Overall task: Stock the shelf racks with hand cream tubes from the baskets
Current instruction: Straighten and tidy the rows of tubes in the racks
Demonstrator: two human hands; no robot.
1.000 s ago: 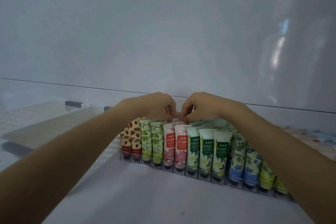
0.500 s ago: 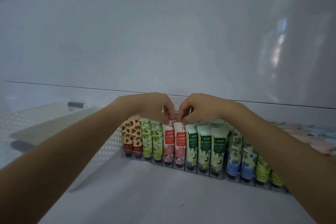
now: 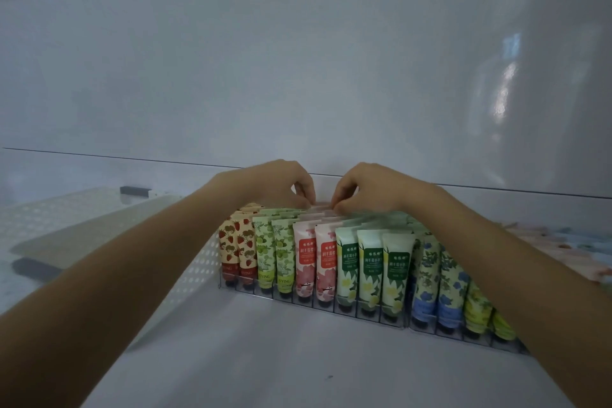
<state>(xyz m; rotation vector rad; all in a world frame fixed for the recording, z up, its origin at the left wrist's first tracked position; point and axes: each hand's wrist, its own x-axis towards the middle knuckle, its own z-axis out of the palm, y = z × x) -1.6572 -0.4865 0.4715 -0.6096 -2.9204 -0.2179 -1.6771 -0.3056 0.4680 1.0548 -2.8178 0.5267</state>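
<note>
Risk — the rear pink tube [image 3: 323,208] seats crooked, catches a lane divider, or shoves the green tubes [image 3: 369,262] forward in the clear rack [image 3: 331,305]. Left hand [image 3: 281,187] and right hand [image 3: 367,190] meet behind the pink lanes — fingers [image 3: 306,195] curled, tips pinching that tube's top crimp from both sides.
</note>
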